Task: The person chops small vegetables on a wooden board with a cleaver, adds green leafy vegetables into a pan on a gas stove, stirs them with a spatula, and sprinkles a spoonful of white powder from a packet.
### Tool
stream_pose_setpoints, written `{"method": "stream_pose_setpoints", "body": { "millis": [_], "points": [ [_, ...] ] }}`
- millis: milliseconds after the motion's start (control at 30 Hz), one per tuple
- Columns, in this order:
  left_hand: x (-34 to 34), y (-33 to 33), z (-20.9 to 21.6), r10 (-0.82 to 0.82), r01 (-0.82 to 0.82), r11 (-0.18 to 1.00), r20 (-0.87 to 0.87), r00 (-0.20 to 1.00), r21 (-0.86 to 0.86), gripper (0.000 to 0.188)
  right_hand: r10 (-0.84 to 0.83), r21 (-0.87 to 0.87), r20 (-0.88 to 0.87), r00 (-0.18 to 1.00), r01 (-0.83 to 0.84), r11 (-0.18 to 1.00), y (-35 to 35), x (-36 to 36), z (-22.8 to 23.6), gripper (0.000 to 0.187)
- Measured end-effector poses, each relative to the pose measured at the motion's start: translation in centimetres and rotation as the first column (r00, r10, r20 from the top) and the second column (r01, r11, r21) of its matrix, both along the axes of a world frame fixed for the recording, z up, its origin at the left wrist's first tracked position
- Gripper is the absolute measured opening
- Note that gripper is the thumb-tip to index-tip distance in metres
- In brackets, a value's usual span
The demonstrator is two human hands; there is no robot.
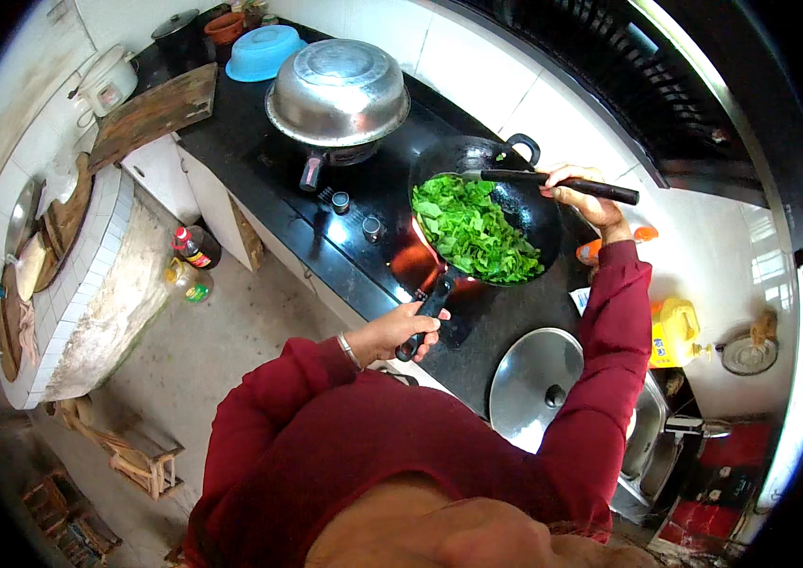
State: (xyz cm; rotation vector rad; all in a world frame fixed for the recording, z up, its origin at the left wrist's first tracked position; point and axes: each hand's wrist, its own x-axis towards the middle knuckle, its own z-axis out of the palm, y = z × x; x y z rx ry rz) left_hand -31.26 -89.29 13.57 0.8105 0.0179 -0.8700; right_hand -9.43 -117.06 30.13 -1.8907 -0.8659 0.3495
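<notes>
A black wok (526, 204) sits on the right side of the black cooktop, with a heap of chopped green leaves (472, 232) piled mostly in its left and near part. My left hand (400, 331) is wrapped round the wok handle (432, 312) at the near side. In my right hand (588, 194) is the dark handle of a spatula (553, 178), held above the wok's far right rim. The spatula's metal end reaches in over the far edge of the leaves, and its blade is mostly hidden there.
Left of the wok stands a covered metal pan (340, 90) on the other burner. A glass lid (536, 388) lies on the counter (463, 364) near my right forearm. Beyond that arm are a yellow jug (674, 333) and a sink (646, 440). Bottles (195, 248) stand on the floor.
</notes>
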Motion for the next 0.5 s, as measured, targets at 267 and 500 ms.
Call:
{"method": "stream_pose_setpoints", "body": {
  "millis": [267, 500],
  "points": [
    [0.7, 0.4, -0.7, -0.033, 0.032, 0.998, -0.034, 0.999, -0.055, 0.031, 0.051, -0.268, 0.335, 0.941, 0.043, 0.963, 1.2, -14.0, 4.2, 0.017],
    [0.5, 0.7, -0.5, -0.015, 0.011, 0.998, -0.070, 0.997, -0.057, 0.030, -0.088, -0.341, 0.447, 0.890, 0.260, 0.903, 3.4, -20.7, 5.6, 0.019]
  ]
}}
